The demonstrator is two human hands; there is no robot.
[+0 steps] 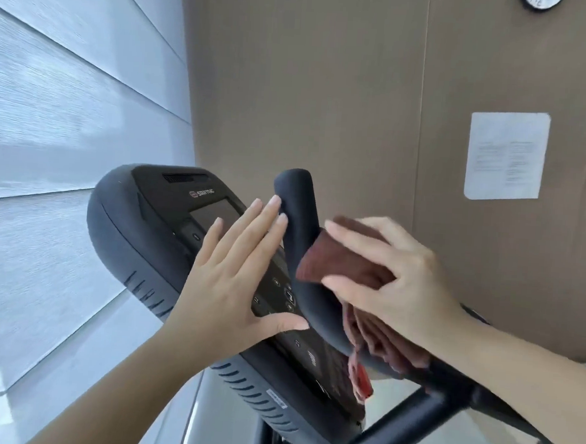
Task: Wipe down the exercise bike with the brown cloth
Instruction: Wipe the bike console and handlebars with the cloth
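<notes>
The brown cloth point(344, 262) is soft, matt fabric. Beside it, the handlebar point(301, 229) has a matt, smooth rubber-like covering; the console point(139, 246) beside it is matt plastic with a glossy screen point(216, 213).

The gap between the console point(159, 255) and the upright handlebar point(298, 201) is filled by the left hand point(233, 280), the handlebar's right side is wrapped by the brown cloth point(340, 262) under the right hand point(398, 279), and open room is left above its tip.
</notes>
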